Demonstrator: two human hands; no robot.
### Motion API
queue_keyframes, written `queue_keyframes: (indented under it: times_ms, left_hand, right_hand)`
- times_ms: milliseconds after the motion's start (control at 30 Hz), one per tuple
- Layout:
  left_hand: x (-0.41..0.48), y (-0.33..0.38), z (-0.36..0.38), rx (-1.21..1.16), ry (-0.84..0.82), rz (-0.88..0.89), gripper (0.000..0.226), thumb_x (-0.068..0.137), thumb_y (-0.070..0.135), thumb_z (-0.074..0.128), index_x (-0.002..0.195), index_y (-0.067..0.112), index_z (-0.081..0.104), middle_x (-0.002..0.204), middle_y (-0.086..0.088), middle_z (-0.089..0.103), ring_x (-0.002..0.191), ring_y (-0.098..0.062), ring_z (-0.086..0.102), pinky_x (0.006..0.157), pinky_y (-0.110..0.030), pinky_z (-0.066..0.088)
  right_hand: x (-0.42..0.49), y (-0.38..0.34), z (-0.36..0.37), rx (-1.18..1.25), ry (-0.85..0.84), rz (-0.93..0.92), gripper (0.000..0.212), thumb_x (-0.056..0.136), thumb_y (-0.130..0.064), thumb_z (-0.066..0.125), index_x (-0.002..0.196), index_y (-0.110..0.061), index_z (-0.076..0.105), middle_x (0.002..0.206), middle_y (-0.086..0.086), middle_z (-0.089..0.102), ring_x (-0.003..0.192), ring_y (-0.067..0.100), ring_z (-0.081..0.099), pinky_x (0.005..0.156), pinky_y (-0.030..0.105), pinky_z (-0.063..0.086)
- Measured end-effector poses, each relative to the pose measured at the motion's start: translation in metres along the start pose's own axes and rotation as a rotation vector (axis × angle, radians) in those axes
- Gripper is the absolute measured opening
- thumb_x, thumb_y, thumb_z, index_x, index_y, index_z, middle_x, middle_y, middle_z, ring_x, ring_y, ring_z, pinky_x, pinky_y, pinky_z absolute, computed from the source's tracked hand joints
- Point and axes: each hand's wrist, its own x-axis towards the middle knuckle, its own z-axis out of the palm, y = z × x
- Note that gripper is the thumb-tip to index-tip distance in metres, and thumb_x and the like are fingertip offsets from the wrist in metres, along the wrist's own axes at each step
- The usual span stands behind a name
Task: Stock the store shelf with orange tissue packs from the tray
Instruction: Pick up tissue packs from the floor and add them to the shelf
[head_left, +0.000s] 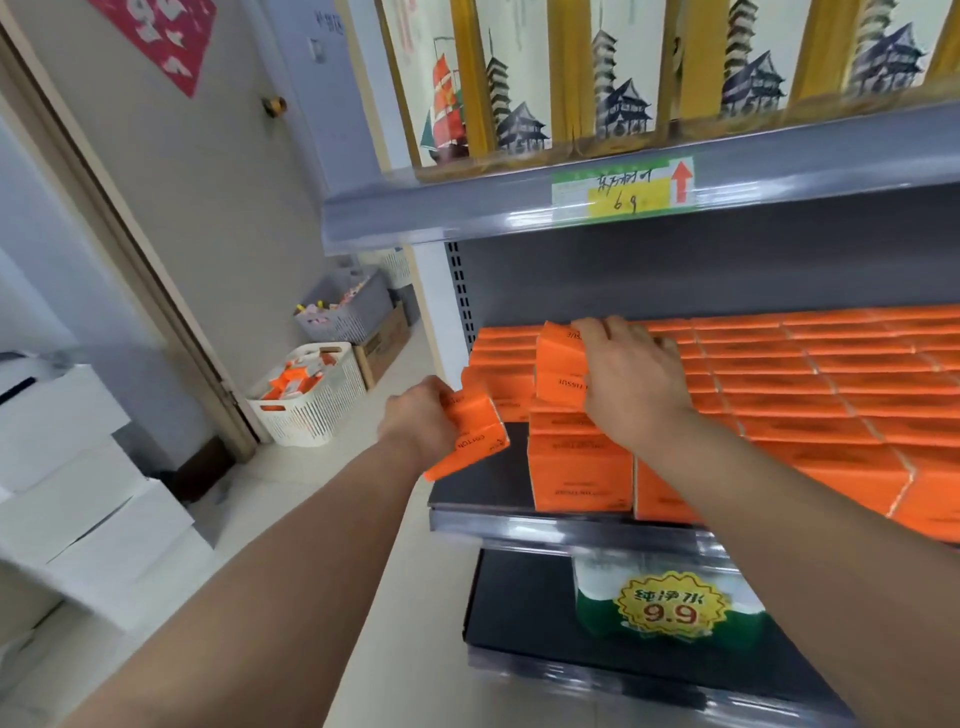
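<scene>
The shelf (493, 467) carries orange tissue packs (831, 395) from centre to 3 o'clock; the white tray (311, 410) sits on the floor at 9 o'clock. The right hand (634, 379) clasps a top pack (558, 358) on the leftmost stack — the left hand (415, 421), at its 8 o'clock, grips a tilted pack (472, 436).

1. A bare dark strip of the shelf (488, 483) is lying open at its left front corner.
2. The orange tissue packs (810, 395) are walling that strip on its right and rear.
3. The upper shelf (467, 218) is hanging overhead, leaving height above the packs.
4. The left hand (415, 426), gripping a held pack (475, 439), is hovering at the strip's edge; the right hand (634, 374) is gripping a stacked pack (558, 358) just beside.
5. The floor (332, 467) is lying open left of it.
</scene>
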Motion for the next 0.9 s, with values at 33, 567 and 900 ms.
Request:
queue_keyframes:
  times_ms: [33, 567, 900]
  left_hand:
    - [0.010, 0.003, 0.007, 0.055, -0.007, 0.016, 0.042, 0.082, 0.009, 0.047, 0.121, 0.025, 0.055, 0.110, -0.006, 0.062, 0.112, -0.030, 0.050, 0.090, -0.042, 0.050]
    - [0.079, 0.024, 0.084, -0.066, 0.084, 0.095, 0.053, 0.079, -0.005, 0.044, 0.127, 0.019, 0.048, 0.128, -0.008, 0.033, 0.123, -0.028, 0.031, 0.101, -0.034, 0.037]
    - [0.051, -0.022, 0.053, -0.238, 0.131, -0.094, 0.062, 0.078, -0.013, 0.046, 0.134, 0.013, 0.046, 0.136, -0.009, 0.044, 0.128, -0.026, 0.041, 0.100, -0.038, 0.045]
  right_hand:
    - [0.005, 0.004, 0.005, -0.012, 0.011, -0.003, 0.059, 0.080, -0.006, 0.060, 0.134, -0.020, 0.041, 0.123, 0.006, 0.053, 0.116, 0.027, 0.049, 0.092, 0.042, 0.039]
    - [0.025, 0.032, 0.056, -0.039, 0.037, -0.066, 0.052, 0.079, -0.013, 0.061, 0.130, -0.018, 0.050, 0.118, 0.007, 0.058, 0.111, 0.029, 0.050, 0.090, 0.043, 0.041]
    - [0.040, -0.004, 0.036, 0.141, -0.025, -0.041, 0.051, 0.087, -0.021, 0.057, 0.135, -0.023, 0.040, 0.124, 0.005, 0.052, 0.117, 0.027, 0.047, 0.093, 0.042, 0.040]
